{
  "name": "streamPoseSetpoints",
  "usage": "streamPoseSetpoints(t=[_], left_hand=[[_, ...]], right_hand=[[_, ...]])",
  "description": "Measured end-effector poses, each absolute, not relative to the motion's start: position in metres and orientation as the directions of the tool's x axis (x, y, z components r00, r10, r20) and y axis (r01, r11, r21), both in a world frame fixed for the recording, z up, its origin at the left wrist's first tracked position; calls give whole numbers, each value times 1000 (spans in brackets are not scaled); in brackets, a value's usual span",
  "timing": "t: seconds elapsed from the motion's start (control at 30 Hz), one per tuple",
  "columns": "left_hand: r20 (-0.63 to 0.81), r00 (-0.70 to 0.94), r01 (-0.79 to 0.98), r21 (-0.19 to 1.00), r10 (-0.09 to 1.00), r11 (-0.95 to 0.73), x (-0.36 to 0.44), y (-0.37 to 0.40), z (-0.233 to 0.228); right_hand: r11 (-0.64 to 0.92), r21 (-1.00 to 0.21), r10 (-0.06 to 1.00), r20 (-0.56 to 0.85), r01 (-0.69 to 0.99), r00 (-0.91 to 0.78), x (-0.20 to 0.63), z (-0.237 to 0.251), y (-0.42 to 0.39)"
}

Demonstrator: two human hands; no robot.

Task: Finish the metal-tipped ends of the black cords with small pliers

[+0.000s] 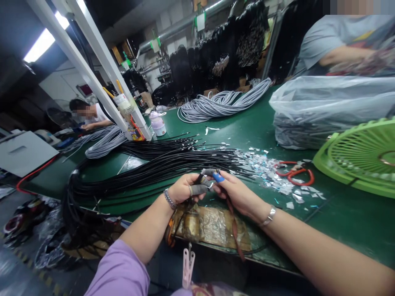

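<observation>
Both hands, left hand (184, 189) and right hand (236, 192), grip pinched on a black cable (173, 164) end above the green table (339, 213).

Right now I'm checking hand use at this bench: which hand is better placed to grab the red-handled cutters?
Probably the right hand. The red-handled cutters lie on the green table to its right, among foil scraps. The left hand sits farther away, pinching the black cable end.

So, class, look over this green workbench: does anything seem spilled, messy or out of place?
Yes. Small silvery scraps lie scattered across the green table, around the red-handled cutters, like unswept trimmings. The black cables spill over the table's left edge. Both hands grip cable ends.
</observation>
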State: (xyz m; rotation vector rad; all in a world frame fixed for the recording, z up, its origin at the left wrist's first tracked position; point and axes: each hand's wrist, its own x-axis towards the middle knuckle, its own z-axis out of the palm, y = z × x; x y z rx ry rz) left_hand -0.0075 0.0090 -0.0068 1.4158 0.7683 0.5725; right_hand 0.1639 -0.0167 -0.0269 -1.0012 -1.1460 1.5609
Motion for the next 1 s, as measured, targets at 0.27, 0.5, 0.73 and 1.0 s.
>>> streamPoseSetpoints(t=[0.27,0.5,0.73,1.0], left_hand=[[-52,599,-17,997,799,78,-2,8,-5],[-56,551,-4,998,833,69,0,5,0],[-113,578,50,993,808,103,-5,10,-7],[-107,632,86,994,768,67,-5,9,-4]], right_hand=[[-91,-976,956,-30,-197,-291,166,-25,-19],[407,-906,890,364,117,-275,172,-24,-16],[602,-736,799,556,311,-229,177,-22,-19],[541,-807,839,497,237,-223,177,-25,-18]])
